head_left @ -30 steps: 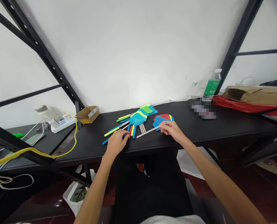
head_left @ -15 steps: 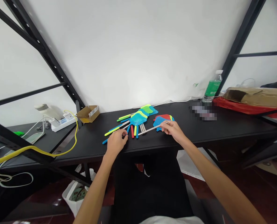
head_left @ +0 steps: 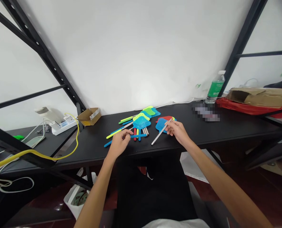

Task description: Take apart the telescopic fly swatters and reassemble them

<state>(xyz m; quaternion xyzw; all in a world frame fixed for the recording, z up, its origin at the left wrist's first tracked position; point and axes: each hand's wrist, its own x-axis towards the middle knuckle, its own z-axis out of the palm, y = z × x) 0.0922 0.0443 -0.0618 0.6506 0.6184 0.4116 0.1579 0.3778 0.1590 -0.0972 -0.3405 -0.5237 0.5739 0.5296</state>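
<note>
My right hand (head_left: 175, 130) is closed around a thin silver metal rod (head_left: 158, 136), which slants down to the left over the desk. My left hand (head_left: 120, 142) pinches a blue handle (head_left: 139, 136) that points right, toward the rod but apart from it. Beneath and beyond the left hand lie fly swatters (head_left: 141, 122) with blue and yellow-green mesh heads and long handles. Loose handles in red (head_left: 135, 134) and other colours lie beside several short silver rods (head_left: 145, 131). Next to my right hand is a loose blue swatter head (head_left: 160, 124), overlapping a red one (head_left: 166, 118).
The black desk (head_left: 188, 136) meets a white wall. On it are a small open cardboard box (head_left: 89, 117), a power strip (head_left: 64, 125), a water bottle (head_left: 215, 88) and a larger carton (head_left: 259, 97) on red plastic. A yellow cable (head_left: 76, 142) crosses the left side.
My left hand has brought up a blue handle, now pointing right. My right hand has tilted the silver rod more steeply, its lower end moving right and nearer to me.
</note>
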